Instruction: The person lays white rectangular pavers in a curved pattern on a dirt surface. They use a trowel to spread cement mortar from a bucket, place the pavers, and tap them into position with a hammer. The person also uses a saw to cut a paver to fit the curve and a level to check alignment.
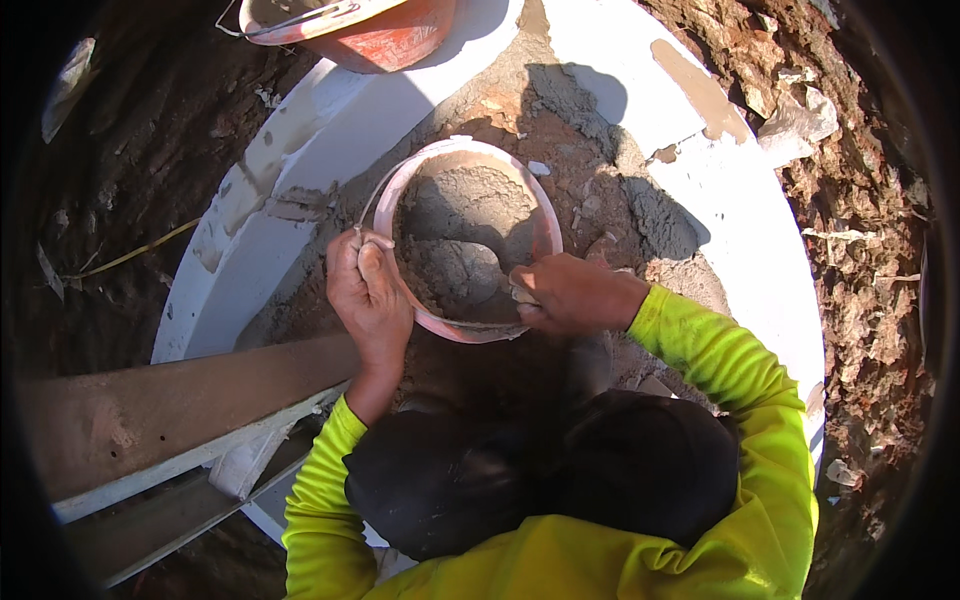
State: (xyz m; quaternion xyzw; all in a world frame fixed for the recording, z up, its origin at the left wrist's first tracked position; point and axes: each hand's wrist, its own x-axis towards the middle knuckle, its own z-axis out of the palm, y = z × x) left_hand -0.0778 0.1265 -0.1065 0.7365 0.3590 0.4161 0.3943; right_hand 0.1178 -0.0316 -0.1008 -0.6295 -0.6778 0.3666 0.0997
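Note:
A round bucket (548, 215) with a pale pinkish rim stands in front of my knees, with wet grey mortar (470, 200) inside. My left hand (368, 285) is closed at the bucket's left side, where its thin wire handle (378, 192) runs into the fingers. Over the right rim reaches my right hand (575, 292), its fingers curled closed. What it grips is hidden by the fingers and mortar. Beside those fingertips lies a rounded, smooth-edged heap of mortar (468, 272); whether a tool blade is under it, I cannot tell.
White blocks (760, 240) form a curved ring around me, with rough mortar and rubble (575, 180) inside. An orange bucket (390, 35) sits on the ring at the far left. A brown metal beam (190, 410) juts in from the left. Broken soil (850, 330) lies outside.

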